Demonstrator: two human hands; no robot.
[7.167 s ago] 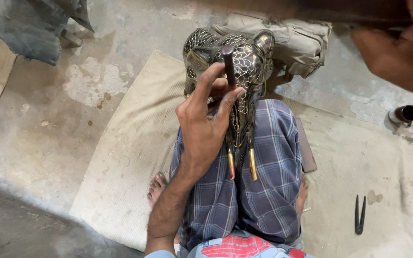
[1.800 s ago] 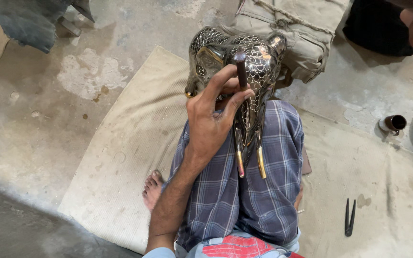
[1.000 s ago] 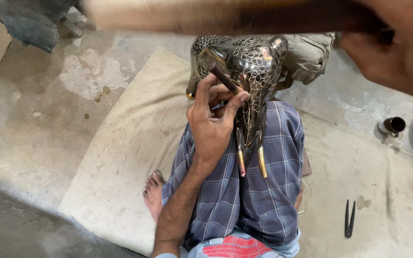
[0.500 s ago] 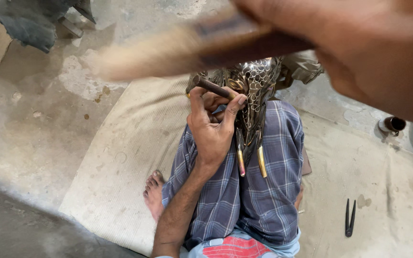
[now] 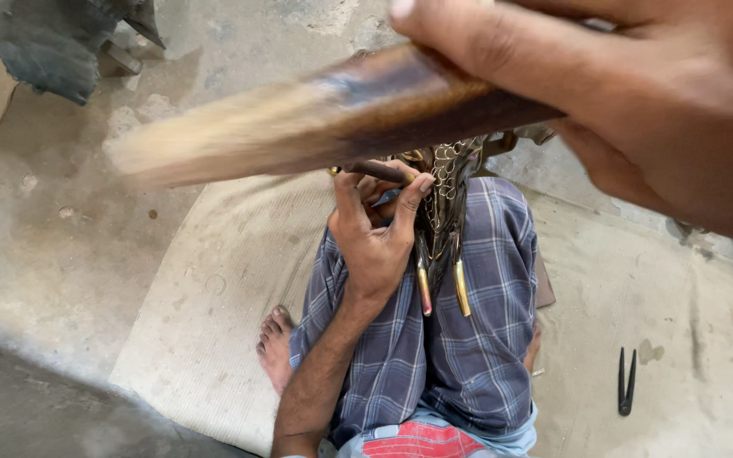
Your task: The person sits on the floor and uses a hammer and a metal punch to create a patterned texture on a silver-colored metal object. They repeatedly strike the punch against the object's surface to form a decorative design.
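A punch (image 5: 375, 170) was pinched by the left hand (image 5: 375, 242) against the metal figure (image 5: 443, 212), while a mallet (image 5: 332, 119), gripped by the right hand (image 5: 638, 93), was mid-strike.

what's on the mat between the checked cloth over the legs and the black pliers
In the head view, only bare beige mat lies between the blue checked cloth and the black pliers; a small pale speck sits by the cloth's edge, too small to identify.

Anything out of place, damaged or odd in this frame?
Nothing looks spilled or broken. The right hand swings a wooden mallet close to the camera, so it is blurred and hides most of the metal figure on the lap. The left hand holds a thin tool against it. Dark pliers lie apart on the mat.
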